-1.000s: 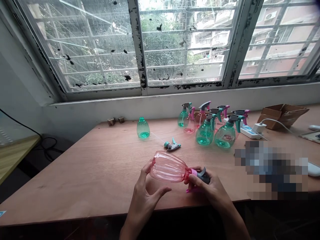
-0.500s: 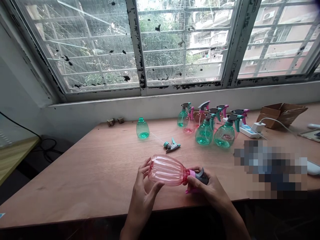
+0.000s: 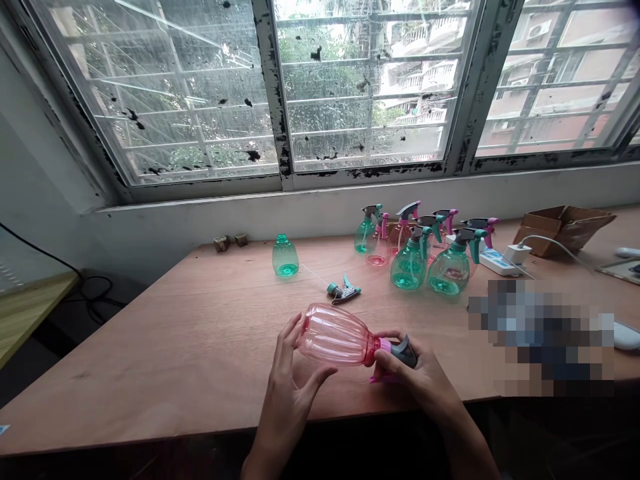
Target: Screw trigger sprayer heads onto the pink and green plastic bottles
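Note:
A clear pink spray bottle (image 3: 337, 335) lies sideways above the table, its base pointing left. My right hand (image 3: 417, 373) is closed around its pink collar and the grey-and-pink spray head. Around the base end, my left hand (image 3: 290, 390) is open, thumb apart from the fingers. Its fingertips are at the base edge, and I cannot tell if they touch; the thumb is below the bottle. Beyond the bottle lies a loose grey-and-green spray head (image 3: 343, 291) with a thin tube. Left of that stands a green bottle (image 3: 285, 257) without a head.
Several green and pink spray bottles (image 3: 409, 267) stand at the back right of the wooden table (image 3: 165, 360). Behind them are a white power strip (image 3: 500, 263) and an open cardboard box (image 3: 563, 230). A pixelated patch covers the right side. Two small blocks (image 3: 221, 245) sit by the wall.
My left thumb has come away from the bottle and the left fingers have spread. The bottle's base end has tilted slightly upward. My right hand keeps its hold.

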{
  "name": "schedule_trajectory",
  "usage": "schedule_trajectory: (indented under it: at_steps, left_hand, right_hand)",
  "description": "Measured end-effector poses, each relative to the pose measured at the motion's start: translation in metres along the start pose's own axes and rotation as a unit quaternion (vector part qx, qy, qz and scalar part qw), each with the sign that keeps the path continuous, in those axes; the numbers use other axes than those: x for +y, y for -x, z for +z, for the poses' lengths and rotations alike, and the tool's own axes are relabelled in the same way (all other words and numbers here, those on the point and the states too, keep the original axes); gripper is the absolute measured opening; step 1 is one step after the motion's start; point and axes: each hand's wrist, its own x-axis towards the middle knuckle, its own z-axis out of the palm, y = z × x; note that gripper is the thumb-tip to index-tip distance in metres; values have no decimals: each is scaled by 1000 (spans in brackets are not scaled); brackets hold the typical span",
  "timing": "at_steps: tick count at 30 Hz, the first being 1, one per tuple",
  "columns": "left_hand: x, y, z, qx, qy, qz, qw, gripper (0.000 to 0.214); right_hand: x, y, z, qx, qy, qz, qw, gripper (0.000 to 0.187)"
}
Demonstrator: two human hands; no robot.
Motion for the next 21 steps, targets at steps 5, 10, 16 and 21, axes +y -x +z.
schedule_trajectory:
  at_steps: [5, 10, 16, 21]
  left_hand:
    - [2, 0, -1, -9, 20, -27, 999, 66]
    - [7, -1, -4, -40, 96, -80, 991, 68]
    - [5, 2, -7, -63, 194, -125, 971, 95]
    - [10, -2, -7, -3, 200, -138, 970, 90]
  right_hand:
    - [2, 0, -1, -4, -27, 10, 1000, 40]
    - [1, 1, 0, -4, -11, -4, 1000, 39]
    - [1, 5, 0, -10, 34, -24, 999, 37]
    - [0, 3, 0, -28, 154, -67, 985, 33]
